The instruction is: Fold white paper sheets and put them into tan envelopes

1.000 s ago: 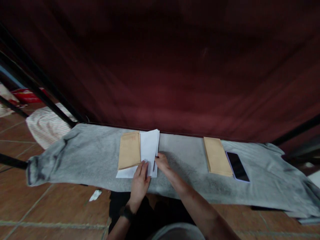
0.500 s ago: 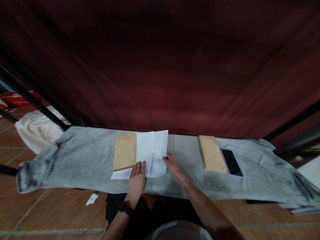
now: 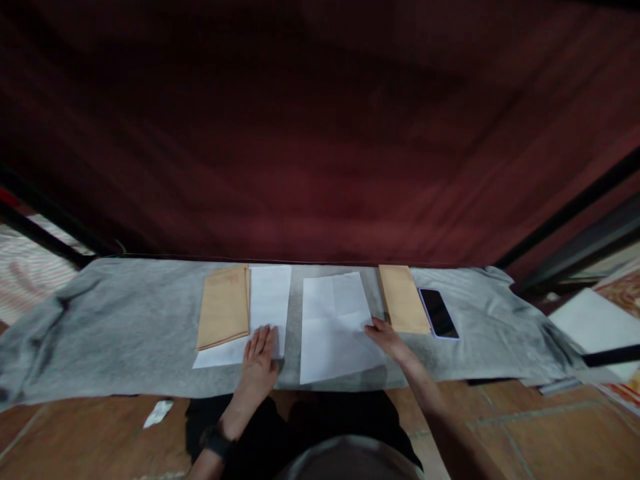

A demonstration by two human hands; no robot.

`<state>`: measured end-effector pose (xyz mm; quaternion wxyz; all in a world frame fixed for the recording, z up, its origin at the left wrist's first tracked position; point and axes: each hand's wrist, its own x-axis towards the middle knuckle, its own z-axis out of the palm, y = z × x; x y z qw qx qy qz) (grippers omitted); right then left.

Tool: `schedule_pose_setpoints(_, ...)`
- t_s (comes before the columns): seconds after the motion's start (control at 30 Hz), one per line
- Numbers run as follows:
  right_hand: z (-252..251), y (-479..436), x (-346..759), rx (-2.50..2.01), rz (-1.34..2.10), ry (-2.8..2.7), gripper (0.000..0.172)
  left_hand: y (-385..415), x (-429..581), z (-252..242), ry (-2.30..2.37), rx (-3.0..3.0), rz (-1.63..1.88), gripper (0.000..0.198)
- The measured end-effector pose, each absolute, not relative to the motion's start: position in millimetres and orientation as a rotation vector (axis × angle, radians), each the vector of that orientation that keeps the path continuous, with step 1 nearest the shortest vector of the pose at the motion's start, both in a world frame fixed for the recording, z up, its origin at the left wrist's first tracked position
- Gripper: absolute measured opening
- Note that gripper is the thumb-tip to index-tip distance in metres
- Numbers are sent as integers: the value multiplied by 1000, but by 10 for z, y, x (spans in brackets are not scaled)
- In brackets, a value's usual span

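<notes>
My left hand (image 3: 261, 355) lies flat, fingers stretched out, on a white paper stack (image 3: 270, 293) that is partly under some brown envelopes (image 3: 224, 307). With thumb and fingers, my right hand (image 3: 384, 335) pinches the right edge of a single white sheet (image 3: 336, 330). Crease lines cross this sheet, and a strip of grey cloth separates it from the paper under my left hand. Just beyond my right hand lies a second pile of brown envelopes (image 3: 404, 300).
A phone (image 3: 439, 313) in a purple case lies right of the second envelope pile. Grey cloth (image 3: 150, 320) covers the narrow bench. A dark red surface (image 3: 320, 167) rises behind it, with black bars (image 3: 570, 207) at the sides. A paper scrap (image 3: 158, 413) lies on the tiled floor.
My right hand has drawn the white sheet rightward, off the paper on the left. My left hand stays pressed on that paper. The camera view has shifted slightly right.
</notes>
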<state>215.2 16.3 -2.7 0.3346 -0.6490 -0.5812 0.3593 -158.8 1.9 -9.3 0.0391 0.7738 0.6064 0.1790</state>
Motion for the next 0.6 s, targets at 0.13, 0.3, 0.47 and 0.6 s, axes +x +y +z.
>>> schedule_pose_setpoints(0.13, -132, 139, 2071, -1807, 830, -1510, 20, -88, -1228, -62, 1562, 2367, 756, 71)
schedule_pose_setpoints(0.3, -147, 45, 1922, -1958, 510, -1518, 40, -161, -759, -151, 1532, 2421, 707, 60)
schedule_pose_setpoints(0.47, -157, -63, 1620, -1830, 44, -1845, 48, -147, -505, -223, 1605, 2559, 638, 58)
schedule_pose_setpoints(0.6, -197, 52, 1292, -1673, 125, -2037, 47, 4, -278, -143, 1519, 2683, 511, 54)
